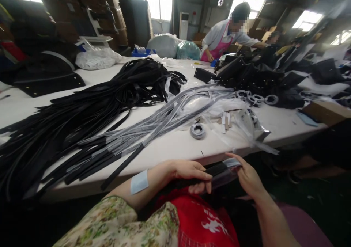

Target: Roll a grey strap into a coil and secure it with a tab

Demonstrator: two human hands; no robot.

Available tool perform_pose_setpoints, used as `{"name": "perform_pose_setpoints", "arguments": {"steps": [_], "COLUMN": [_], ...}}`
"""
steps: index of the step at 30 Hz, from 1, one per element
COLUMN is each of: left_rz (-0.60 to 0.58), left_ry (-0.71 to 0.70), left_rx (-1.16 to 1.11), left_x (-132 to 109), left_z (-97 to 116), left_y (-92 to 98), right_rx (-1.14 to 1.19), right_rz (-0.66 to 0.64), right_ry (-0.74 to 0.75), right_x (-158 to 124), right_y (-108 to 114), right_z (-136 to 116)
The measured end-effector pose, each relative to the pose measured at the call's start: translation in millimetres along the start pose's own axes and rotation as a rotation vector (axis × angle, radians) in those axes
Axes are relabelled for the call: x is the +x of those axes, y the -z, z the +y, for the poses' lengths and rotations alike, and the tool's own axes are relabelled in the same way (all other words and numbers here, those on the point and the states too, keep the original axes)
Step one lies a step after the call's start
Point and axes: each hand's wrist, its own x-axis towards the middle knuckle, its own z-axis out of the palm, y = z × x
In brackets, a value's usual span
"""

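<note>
Just off the table's front edge, my left hand [190, 174] is closed around a black strap [216, 169], thumb on top and fingers curled below. To its right, my right hand [248, 175] grips the far end, where clear plastic film [232, 163] folds around the strap and hangs beneath it. Part of the strap is hidden behind my left fingers. Beyond my hands, film-wrapped straps [164, 121] lie in a loose bunch, their black ends pointing toward the lower left. A large heap of bare black straps [90, 108] spreads over the table's left side.
On the white table [175, 154] lie a wrapped ring-shaped coil [197, 130], paper tags [225, 122] and several more coils [255, 99]. Black bags [246, 71] are piled at the back right. A person in a pink apron [221, 46] leans over the far side. A cardboard box [329, 113] stands right.
</note>
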Motion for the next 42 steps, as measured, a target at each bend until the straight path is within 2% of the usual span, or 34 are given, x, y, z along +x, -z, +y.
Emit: {"name": "perform_pose_setpoints", "arguments": {"steps": [2, 4, 7, 10, 12, 14, 15, 17, 19, 21, 23, 25, 29, 31, 34, 36, 38, 39, 40, 42], "left_rz": [-0.019, 0.022, 0.172, 0.261, 0.292, 0.404, 0.503, 0.643, 0.649, 0.575, 0.522, 0.514, 0.639, 0.644, 0.552, 0.483, 0.439, 0.441, 0.446, 0.413], "left_ry": [0.040, 0.018, -0.121, -0.321, -0.473, -0.643, -0.704, -0.665, -0.525, -0.423, -0.379, -0.319, -0.226, -0.217, -0.219, -0.190, -0.157, -0.156, -0.161, -0.184], "left_rx": [-0.032, -0.073, -0.180, -0.330, -0.432, -0.447, -0.377, -0.009, 0.395, 0.677, 0.844, 0.996, 1.186, 1.220, 1.032, 0.747, 0.428, 0.286, 0.149, -0.106], "left_x": [-12, -26, -43, -41, -26, -3, 10, 33, 48, 53, 52, 51, 53, 53, 52, 53, 55, 56, 58, 59], "left_z": [0, 2, 12, 32, 46, 54, 54, 47, 34, 23, 19, 22, 35, 40, 41, 38, 30, 27, 24, 24], "left_y": [0.4, -1.4, -2.4, 7.1, 18.8, 29.8, 33.3, 33.6, 24.7, 10.5, -2.9, -11.9, -18.3, -18.7, -19.7, -20.2, -18.2, -15.8, -12.9, -6.8], "right_rx": [-0.046, -0.030, 0.053, 0.124, 0.205, 0.311, 0.365, 0.480, 0.611, 0.732, 0.805, 0.835, 0.859, 0.826, 0.606, 0.379, 0.189, 0.143, 0.134, 0.242], "right_rz": [0.067, 0.095, 0.118, 0.035, -0.124, -0.332, -0.413, -0.461, -0.345, -0.213, -0.156, -0.164, -0.208, -0.234, -0.209, -0.046, 0.169, 0.237, 0.244, 0.097], "right_ry": [-0.002, -0.013, -0.042, -0.104, -0.161, -0.167, -0.144, -0.077, -0.056, -0.082, -0.111, -0.116, -0.107, -0.120, -0.145, -0.106, -0.009, 0.046, 0.102, 0.158], "right_x": [4, 8, 12, 10, 3, -8, -13, -21, -22, -17, -12, -9, -5, -1, 7, 11, 11, 11, 11, 13], "right_y": [18, 32, 37, 17, -8, -32, -40, -44, -32, -11, 8, 20, 26, 27, 27, 24, 15, 8, -2, -24], "right_z": [10, 17, 28, 29, 16, -6, -18, -40, -51, -52, -48, -43, -37, -31, -23, -20, -21, -22, -24, -26]}}
